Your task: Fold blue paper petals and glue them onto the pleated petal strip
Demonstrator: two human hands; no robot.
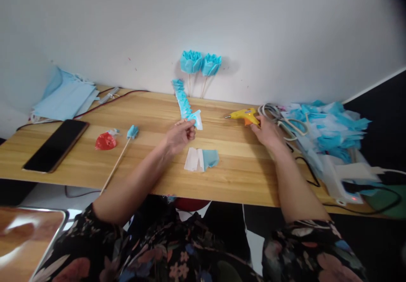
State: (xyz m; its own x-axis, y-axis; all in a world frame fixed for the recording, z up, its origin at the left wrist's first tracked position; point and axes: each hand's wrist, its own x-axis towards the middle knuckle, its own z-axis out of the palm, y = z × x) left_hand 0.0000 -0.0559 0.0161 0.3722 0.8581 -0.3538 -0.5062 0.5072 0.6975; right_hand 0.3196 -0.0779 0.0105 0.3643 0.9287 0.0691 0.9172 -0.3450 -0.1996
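My left hand (181,136) pinches the near end of a pleated strip of blue and white fabric (182,98), whose far end reaches toward the wall. On the right, my right hand (266,132) has its fingers closed round the handle of a yellow glue gun (244,114), its metal nozzle facing left. Between my arms a small white and blue fabric piece (202,159) lies flat on the wooden table (241,176). Left of my left forearm rests a thin stick with a small blue bud (132,132) at its tip.
Two blue fabric flowers (191,62) on sticks lean against the wall. At left are face masks (65,96), a phone (56,146) and a red scrap (105,141). At right lie scissors (293,126), a roll of tape (269,111), a fabric pile (333,125) and a power strip (339,184) with cables.
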